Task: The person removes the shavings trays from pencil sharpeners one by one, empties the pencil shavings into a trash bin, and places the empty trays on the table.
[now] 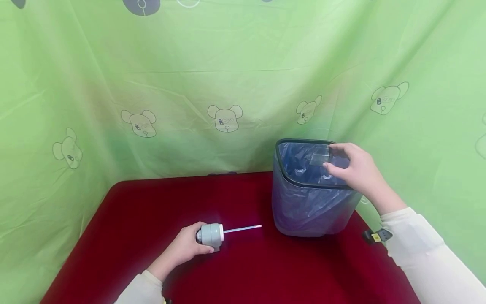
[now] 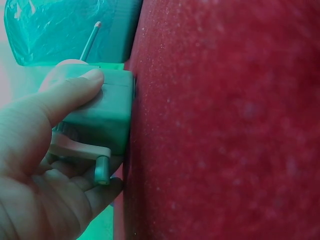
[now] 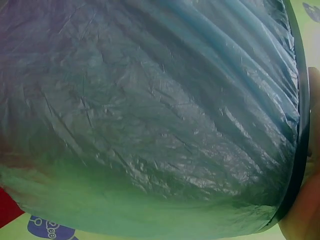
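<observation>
My left hand (image 1: 187,245) grips a grey-green crank pencil sharpener (image 1: 211,235) on the red table, thumb across its body. From the sharpener's white front a pencil (image 1: 243,229) sticks out toward the right. The sharpener's crank handle (image 2: 80,148) shows near the palm in the left wrist view. Over the mouth of a bag-lined trash bin (image 1: 311,215), my right hand (image 1: 357,166) pinches a small clear plastic container (image 1: 320,157) between thumb and fingers. In the right wrist view the bin's bagged side (image 3: 150,100) fills most of the frame, and the container is hidden.
The bin's dark rim (image 1: 282,169) stands high at the table's back right. A red cloth (image 1: 152,211) covers the table. Green curtains (image 1: 182,84) printed with bear heads hang behind and on both sides.
</observation>
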